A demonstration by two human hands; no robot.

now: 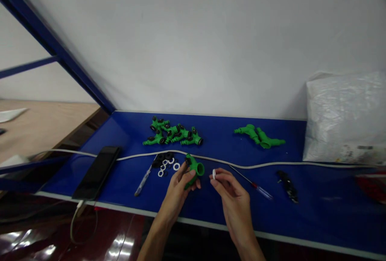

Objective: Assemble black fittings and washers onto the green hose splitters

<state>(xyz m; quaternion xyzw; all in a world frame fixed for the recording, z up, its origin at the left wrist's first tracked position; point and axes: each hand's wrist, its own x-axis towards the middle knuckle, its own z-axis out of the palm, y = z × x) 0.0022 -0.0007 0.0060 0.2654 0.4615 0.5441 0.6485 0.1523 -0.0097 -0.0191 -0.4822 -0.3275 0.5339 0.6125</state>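
My left hand [181, 182] grips a green plastic hose connector [192, 166] whose round open socket faces to the right. A black part sits on the connector's upper left. Just right of that socket, my right hand [230, 188] pinches a small white ring [214, 174] between thumb and fingers, apart from the connector. Left of my left hand lie several loose white rings [176, 166] and a cluster of black pieces [163, 158]. A screwdriver with a clear handle and red collar [263, 192] lies right of my right hand.
Several green connectors with black parts [181, 133] lie at the back; two plain green ones [249, 130] lie right of them. A second screwdriver [143, 181], a phone [97, 172], a white cable [250, 167], black parts [288, 186] and a white package [346, 120] share the blue table [217, 130].
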